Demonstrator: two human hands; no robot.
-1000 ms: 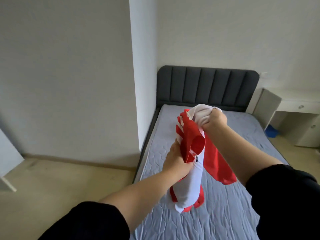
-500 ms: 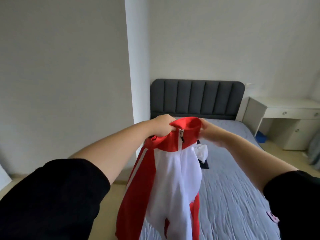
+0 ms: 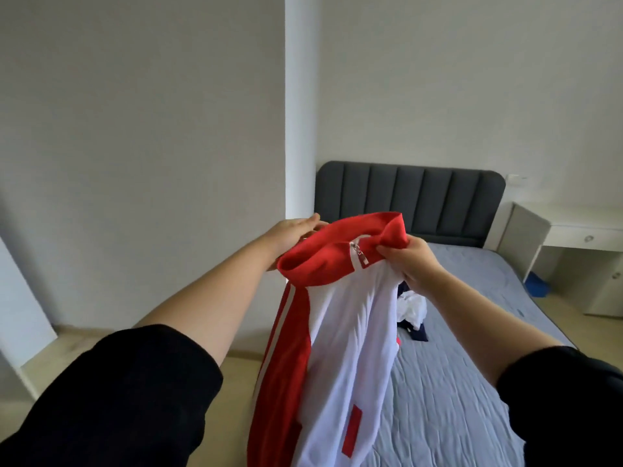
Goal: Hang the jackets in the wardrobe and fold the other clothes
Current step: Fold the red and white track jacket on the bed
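Both arms reached forward, bare along the forearms, with black sleeves (image 3: 118,399) bunched up nearest the camera. The left arm (image 3: 209,298) stretched from near left toward the far centre. The left hand (image 3: 293,232) showed straight fingers pointing far, the rest hidden behind the collar of the jacket (image 3: 354,332), so its grip could not be judged. The right arm (image 3: 478,318) came in from near right. The right hand (image 3: 409,261) sat slightly lower than the left, fingers and thumb curled, pinching the collar's right side.
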